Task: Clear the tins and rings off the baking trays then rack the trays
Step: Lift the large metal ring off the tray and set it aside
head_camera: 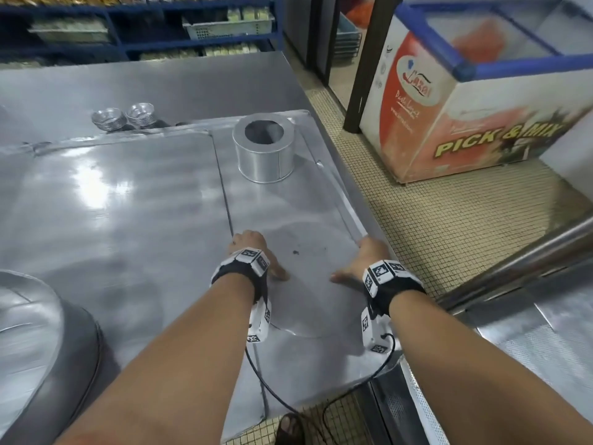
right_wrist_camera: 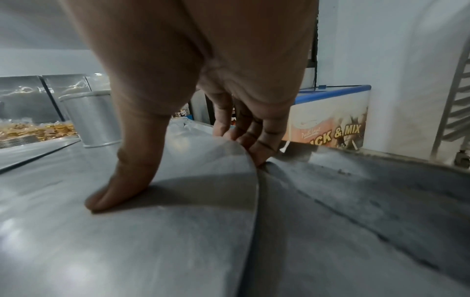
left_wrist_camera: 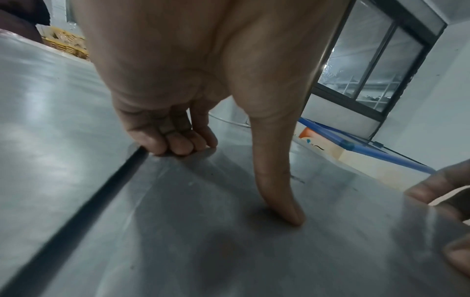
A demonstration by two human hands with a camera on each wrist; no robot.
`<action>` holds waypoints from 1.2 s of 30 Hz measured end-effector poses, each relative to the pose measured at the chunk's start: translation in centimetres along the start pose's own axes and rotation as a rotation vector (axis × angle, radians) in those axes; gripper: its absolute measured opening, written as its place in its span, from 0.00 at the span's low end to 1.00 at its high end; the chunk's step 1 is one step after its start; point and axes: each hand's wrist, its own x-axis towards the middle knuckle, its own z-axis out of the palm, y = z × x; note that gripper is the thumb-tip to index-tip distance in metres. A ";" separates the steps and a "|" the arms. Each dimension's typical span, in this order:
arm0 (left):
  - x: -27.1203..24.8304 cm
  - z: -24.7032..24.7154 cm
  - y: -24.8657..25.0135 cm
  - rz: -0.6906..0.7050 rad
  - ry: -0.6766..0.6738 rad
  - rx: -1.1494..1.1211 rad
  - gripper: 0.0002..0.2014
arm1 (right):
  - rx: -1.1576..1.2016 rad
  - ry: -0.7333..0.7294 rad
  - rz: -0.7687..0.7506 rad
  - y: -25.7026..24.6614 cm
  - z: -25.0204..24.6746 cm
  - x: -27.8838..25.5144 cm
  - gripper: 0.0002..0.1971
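A flat metal baking tray (head_camera: 288, 203) lies on the right side of the steel table, on top of a darker tray (right_wrist_camera: 356, 201). A tall metal ring (head_camera: 263, 149) (right_wrist_camera: 94, 118) stands upright at its far end. My left hand (head_camera: 253, 250) (left_wrist_camera: 229, 176) grips the tray's left edge, fingers (left_wrist_camera: 178, 144) curled at the edge and thumb on top. My right hand (head_camera: 351, 261) (right_wrist_camera: 178, 176) grips the right edge, fingers (right_wrist_camera: 251, 148) hooked under it and thumb pressed on top; that edge is lifted slightly. A second tray (head_camera: 128, 203) lies to the left.
Two stacks of small foil tins (head_camera: 123, 117) sit on the table behind the trays. A large metal pan (head_camera: 38, 348) is at the near left. A "PICK & MIX" chest freezer (head_camera: 465, 123) stands right, across tiled floor. A tray rack (right_wrist_camera: 455, 100) is at the right.
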 end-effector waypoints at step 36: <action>-11.7 -17.6 -18.9 0.079 0.505 -0.431 0.28 | 0.090 0.284 -0.264 -18.1 -3.8 -18.2 0.50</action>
